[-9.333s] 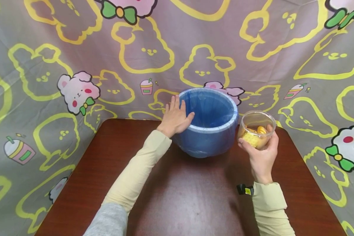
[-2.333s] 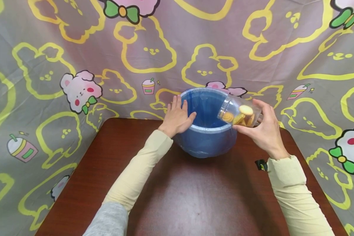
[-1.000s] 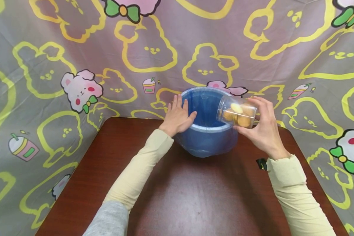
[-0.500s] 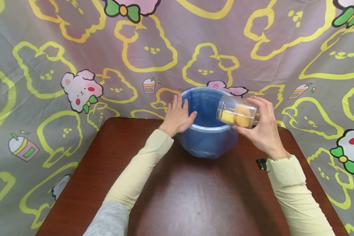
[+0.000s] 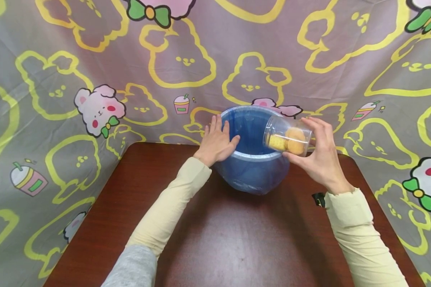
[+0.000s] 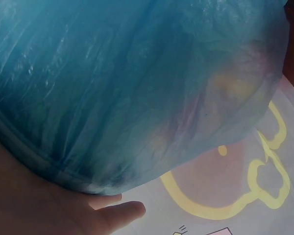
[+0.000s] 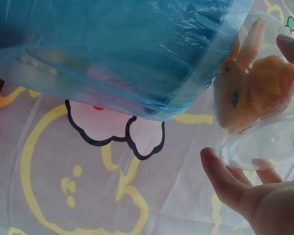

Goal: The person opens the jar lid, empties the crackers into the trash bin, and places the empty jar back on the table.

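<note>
A blue bin (image 5: 249,169) lined with a thin plastic bag (image 6: 127,88) stands near the back of the table. My left hand (image 5: 215,143) lies across its left rim with fingers straight, fingertips past the edge; the left wrist view shows it against the bag. My right hand (image 5: 321,155) grips a clear plastic jar (image 5: 280,125) by its base end, thumb below and fingers behind. Tilted on its side, the jar has its mouth over the bin's right rim. Several yellow and golden biscuits (image 5: 296,143) lie inside it, some near the mouth.
A patterned curtain (image 5: 186,48) with cartoon bears hangs close behind and on both sides. The dark red-brown tabletop (image 5: 219,239) extends in front of the bin. A small black strap piece (image 5: 319,199) sits at the right cuff.
The jar was upright right of the bin 9.3 s ago; it has since tipped left over the rim. Within the last second, biscuits have shifted inside it. The left hand stays put.
</note>
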`<state>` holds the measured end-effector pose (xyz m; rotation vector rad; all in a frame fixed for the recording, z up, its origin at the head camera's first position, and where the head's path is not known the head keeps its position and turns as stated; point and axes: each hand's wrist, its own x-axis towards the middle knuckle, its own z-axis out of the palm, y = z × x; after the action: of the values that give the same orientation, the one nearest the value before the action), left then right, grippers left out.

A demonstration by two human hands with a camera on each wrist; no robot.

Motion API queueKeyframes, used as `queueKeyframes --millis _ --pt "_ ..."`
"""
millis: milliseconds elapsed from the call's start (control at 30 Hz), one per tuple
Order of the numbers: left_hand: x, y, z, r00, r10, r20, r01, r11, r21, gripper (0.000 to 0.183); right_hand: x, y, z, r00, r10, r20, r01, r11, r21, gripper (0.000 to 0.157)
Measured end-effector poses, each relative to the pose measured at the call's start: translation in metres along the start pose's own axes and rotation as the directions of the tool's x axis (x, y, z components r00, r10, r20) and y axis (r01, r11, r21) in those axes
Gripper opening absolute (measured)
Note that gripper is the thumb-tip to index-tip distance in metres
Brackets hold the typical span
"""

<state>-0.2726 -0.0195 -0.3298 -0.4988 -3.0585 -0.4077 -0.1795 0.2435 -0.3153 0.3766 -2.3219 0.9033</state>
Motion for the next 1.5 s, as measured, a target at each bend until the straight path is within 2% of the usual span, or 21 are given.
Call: queueKeyframes --millis 333,667,1500 --pt "-0.0005 0.0006 -0.0006 1.000 -0.002 -0.002 0.002 1.000 -0.004 0.075 -0.0006 -0.0022 -0.0007 0.996 -0.091 0.000 0.091 0.996 -0.010 0.088" --pt "-0.0011 0.0003 -0.0004 1.000 0.001 -0.005 -0.001 1.000 0.010 0.076 -0.0009 -0.0034 -0.0015 0.992 -0.121 -0.025 0.120 0.993 -0.017 0.086" --pt "0.0012 -0.0003 0.0008 1.000 0.000 -0.008 0.000 1.000 -0.007 0.075 0.0000 -0.0032 0.0002 0.971 -0.238 0.013 0.238 0.970 -0.056 0.081"
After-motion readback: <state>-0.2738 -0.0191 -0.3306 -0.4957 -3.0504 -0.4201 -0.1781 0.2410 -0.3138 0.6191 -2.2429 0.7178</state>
